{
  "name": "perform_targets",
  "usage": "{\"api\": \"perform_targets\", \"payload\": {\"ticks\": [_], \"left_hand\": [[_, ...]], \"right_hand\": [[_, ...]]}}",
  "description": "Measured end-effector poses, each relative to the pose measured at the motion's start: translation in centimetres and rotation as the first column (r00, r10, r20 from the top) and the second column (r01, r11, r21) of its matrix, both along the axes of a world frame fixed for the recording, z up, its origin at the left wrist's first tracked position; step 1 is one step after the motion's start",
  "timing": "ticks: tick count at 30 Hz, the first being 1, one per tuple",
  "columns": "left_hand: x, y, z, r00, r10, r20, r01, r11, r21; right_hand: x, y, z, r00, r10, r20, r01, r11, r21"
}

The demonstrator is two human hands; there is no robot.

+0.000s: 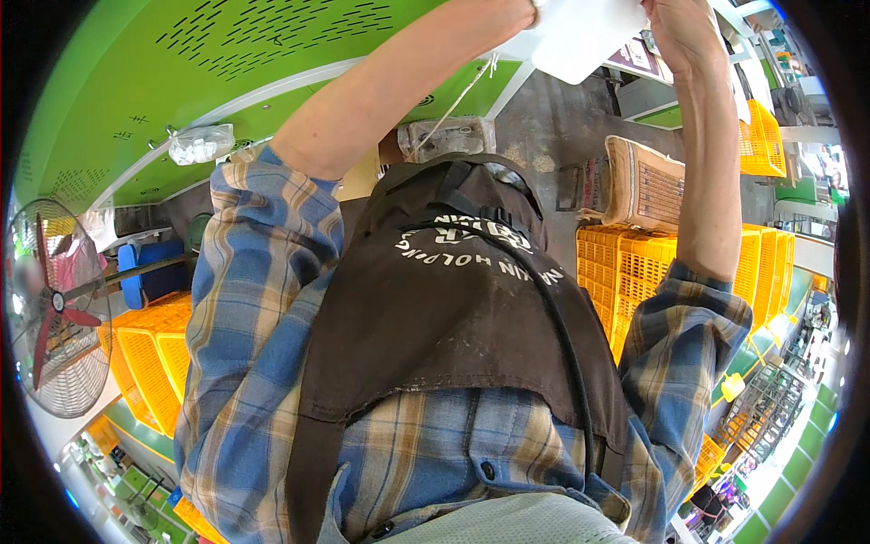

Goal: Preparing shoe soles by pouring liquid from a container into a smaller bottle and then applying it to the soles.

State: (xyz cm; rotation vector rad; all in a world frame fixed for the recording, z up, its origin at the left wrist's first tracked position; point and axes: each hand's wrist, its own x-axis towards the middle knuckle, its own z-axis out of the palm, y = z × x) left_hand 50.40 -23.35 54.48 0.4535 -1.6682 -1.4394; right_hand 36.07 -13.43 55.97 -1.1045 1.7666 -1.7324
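Fan (58, 302): round wire guard, dark red blades, at the far left
Blue item (152, 272): upright, just above the left-hand yellow crates
Yellow crates, left side (149, 363): slatted, grouped beside the plaid sleeve
Clear bag (201, 144): white contents, against the green panel
Green panel (227, 86): broad, with rows of dark slots, behind the left forearm
Apron (435, 317): dark brown with pale lettering, over a blue and tan plaid shirt
Left hand (528, 11): mostly cut off by the upper edge, beside the white piece; how far open it is, and whether it grips, cannot be told
White piece (580, 41): smooth, sheet-like, rounded lower corner, raised between both hands at the upper edge
Yellow crates, right side (625, 267): below the woven seat
Woven seat (645, 184): brown, left of the right forearm
Right hand (680, 32): fingers bent inward at the right edge of the white piece, tips partly out of frame; firmness of hold cannot be told
Metal rack (768, 408): grey, lower right
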Motion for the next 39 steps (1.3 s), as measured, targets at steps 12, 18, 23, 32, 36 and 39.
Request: {"api": "perform_targets", "payload": {"ticks": [12, 18, 23, 32, 36, 39], "left_hand": [[-1.0, -0.5, -1.0, 0.969, -0.089, -0.228, 0.113, 0.989, 0.091], [0.2, -0.5, 0.2, 0.994, 0.006, -0.105, -0.008, 1.0, -0.018], [0.4, 0.2, 1.8, 1.0, -0.002, -0.025, 0.001, 0.999, -0.039], [-2.7, -2.2, 2.6, 0.973, -0.141, -0.184, 0.151, 0.987, 0.045], [-2.9, -1.9, 3.7, 0.987, -0.102, -0.127, 0.1, 0.995, -0.021], [-3.3, -2.0, 4.1, 0.987, -0.067, -0.145, 0.064, 0.997, -0.032]], "right_hand": [[0.2, -0.2, 0.3, 1.0, -0.013, -0.009, 0.013, 1.0, -0.016], [2.2, -0.1, 2.0, 0.999, -0.04, -0.018, 0.04, 0.999, -0.002], [0.4, 0.2, 2.4, 1.0, 0.017, -0.026, -0.016, 1.0, 0.014], [-0.4, -0.3, 5.3, 0.993, 0.038, -0.115, -0.04, 0.999, -0.019], [-1.0, -0.2, 6.2, 0.993, 0.051, -0.107, -0.053, 0.998, -0.018], [-0.4, -0.6, 6.7, 0.996, -0.032, -0.086, 0.028, 0.999, -0.043]]}}
